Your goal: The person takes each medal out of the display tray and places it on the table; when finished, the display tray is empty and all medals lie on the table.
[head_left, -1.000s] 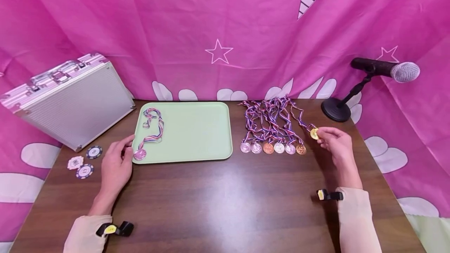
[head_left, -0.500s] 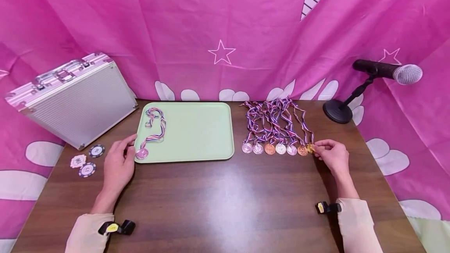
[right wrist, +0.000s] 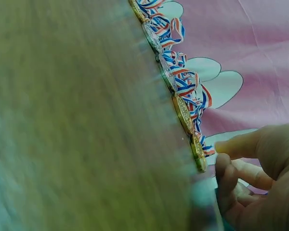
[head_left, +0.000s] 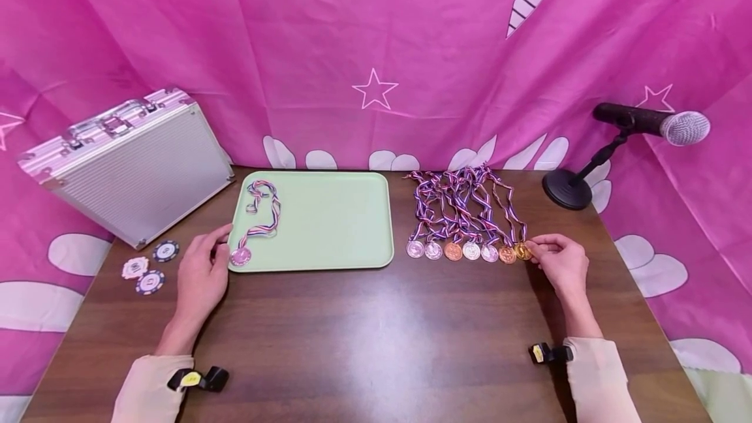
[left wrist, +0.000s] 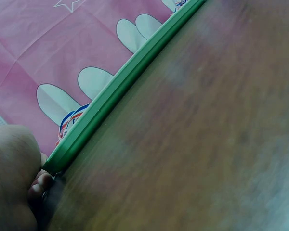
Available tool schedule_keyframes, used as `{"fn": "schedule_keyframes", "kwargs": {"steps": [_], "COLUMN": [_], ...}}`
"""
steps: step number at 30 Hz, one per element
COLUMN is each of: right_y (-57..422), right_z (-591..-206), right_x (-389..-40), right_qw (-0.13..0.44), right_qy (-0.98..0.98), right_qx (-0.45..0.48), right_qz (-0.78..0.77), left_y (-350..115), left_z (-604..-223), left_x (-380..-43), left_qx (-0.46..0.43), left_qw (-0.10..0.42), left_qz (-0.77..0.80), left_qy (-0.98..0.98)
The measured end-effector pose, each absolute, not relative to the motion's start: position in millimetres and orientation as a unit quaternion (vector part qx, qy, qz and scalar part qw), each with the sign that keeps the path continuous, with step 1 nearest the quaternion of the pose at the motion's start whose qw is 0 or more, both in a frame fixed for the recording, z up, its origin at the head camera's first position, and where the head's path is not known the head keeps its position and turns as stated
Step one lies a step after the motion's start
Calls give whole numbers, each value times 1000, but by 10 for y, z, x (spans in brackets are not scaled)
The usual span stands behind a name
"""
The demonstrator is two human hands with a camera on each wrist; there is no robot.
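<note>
In the head view my left hand (head_left: 203,274) rests against the left rim of a pale green tray (head_left: 329,227). On the tray's left side lies a pinkish medal (head_left: 241,257) with its striped ribbon stretched behind it. My right hand (head_left: 561,261) is at the right end of a row of several medals, fingertips beside the gold medal (head_left: 522,251). In the right wrist view, a small gap shows between my thumb and finger (right wrist: 226,149) and the medal's edge. Next to the gold medal lies a bronze medal (head_left: 507,254). Tangled ribbons (head_left: 464,201) lie behind the row.
A silver case (head_left: 141,175) leans at the back left. Several poker chips (head_left: 150,282) lie left of my left hand. A microphone (head_left: 652,121) on a black stand (head_left: 566,189) stands at the back right. A pink curtain (head_left: 317,31) hangs behind the table (head_left: 352,344).
My right hand has brought the gold medal down and left to the row's end, where it now lies, more of it uncovered. The left hand stays at the tray; the view shifts slightly.
</note>
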State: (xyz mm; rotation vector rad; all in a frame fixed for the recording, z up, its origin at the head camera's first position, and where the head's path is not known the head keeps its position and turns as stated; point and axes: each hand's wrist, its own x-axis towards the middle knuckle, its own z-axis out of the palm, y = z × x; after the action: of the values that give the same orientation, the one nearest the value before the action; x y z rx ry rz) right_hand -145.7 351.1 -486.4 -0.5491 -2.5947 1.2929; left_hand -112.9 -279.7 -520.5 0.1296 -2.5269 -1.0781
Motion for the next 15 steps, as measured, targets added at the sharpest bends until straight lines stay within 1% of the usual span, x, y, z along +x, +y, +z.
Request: {"fn": "schedule_keyframes", "kwargs": {"steps": [5, 8, 11, 15], "right_y": [3345, 3187, 3001, 2748], "right_z": [-4817, -4771, -4706, -4631], "right_x": [-1450, -1448, -1432, -1400], "right_qw": [186, 219, 234, 223], "right_qy": [-883, -875, -868, -858], "right_qx": [-178, -158, -132, -93], "right_qz": [393, 400, 417, 452], "left_y": [-2810, -2810, -2802, -2789], "left_z": [-5212, -5205, -5199, -5198], "left_x": [-1130, -1125, -1125, -1126], "left_qx": [46, 46, 47, 47], "left_qw": [198, 196, 194, 198], "left_qz": [-382, -384, -384, -386], "left_qy": [-901, -901, -901, -900]}}
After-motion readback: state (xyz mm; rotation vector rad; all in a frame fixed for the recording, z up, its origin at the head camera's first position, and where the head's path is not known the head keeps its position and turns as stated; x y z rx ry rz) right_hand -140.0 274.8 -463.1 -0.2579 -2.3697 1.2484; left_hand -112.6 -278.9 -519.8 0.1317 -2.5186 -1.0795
